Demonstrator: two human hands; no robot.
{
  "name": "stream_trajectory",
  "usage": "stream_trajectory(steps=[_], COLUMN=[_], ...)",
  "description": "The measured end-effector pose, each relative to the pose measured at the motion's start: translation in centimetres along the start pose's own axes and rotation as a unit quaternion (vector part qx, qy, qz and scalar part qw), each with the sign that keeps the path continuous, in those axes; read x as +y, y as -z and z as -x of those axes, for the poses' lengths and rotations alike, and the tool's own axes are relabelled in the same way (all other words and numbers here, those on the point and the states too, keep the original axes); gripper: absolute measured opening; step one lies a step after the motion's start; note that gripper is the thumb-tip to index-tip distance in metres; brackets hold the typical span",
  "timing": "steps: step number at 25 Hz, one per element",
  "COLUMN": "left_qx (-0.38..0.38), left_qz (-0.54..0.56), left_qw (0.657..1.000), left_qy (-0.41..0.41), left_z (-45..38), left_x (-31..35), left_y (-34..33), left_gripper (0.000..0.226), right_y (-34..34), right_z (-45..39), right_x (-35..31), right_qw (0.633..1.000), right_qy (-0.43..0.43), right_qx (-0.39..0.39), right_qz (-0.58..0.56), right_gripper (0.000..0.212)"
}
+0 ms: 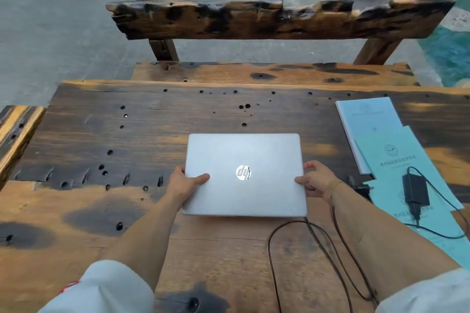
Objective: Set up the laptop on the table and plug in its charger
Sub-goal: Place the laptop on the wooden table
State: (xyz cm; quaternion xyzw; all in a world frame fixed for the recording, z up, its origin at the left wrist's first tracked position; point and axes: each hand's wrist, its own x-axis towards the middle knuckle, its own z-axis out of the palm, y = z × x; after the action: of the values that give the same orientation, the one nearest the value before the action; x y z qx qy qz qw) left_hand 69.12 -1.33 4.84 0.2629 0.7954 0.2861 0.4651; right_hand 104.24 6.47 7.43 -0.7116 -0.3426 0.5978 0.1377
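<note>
The closed laptop (244,175) lies flat on the worktop (101,134), held by both hands. The left grip (187,180) clamps its left edge, thumb on the lid; the right grip (315,180) clamps the right edge likewise. The charger brick (415,190) rests on blue booklets (396,150) just right of the right grip, its cable (318,234) looping below both grips near the laptop's near edge. To seat it well, keep the pressure even, square it to the worktop's edge, and avoid pinching the cable underneath before releasing.
</note>
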Motion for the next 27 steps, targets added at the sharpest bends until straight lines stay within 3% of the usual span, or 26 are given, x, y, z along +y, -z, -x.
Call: stream_trajectory(steps=[15,22,27], left_qx=[0.006,0.008,0.004], left_qz=[-0.107,-0.156,-0.183], left_qw=[0.993,0.986,0.981], left_qy=[0.054,0.051,0.060], left_z=[-7.5,-8.8,-9.3], left_x=[-2.7,-2.7,-2.7], left_y=[-2.3,-4.7,-5.8], left_gripper=[0.073,0.071,0.076], right_y=[-4.7,-4.2,-3.8], right_z=[-8.5,-10.6,-10.9], right_x=[2.8,4.0,4.0], right_qw=[0.998,0.993,0.987], right_qy=[-0.059,-0.043,-0.015], right_qx=[0.026,0.072,0.108], right_qz=[0.028,0.084,0.119], right_gripper=[0.037,0.045,0.040])
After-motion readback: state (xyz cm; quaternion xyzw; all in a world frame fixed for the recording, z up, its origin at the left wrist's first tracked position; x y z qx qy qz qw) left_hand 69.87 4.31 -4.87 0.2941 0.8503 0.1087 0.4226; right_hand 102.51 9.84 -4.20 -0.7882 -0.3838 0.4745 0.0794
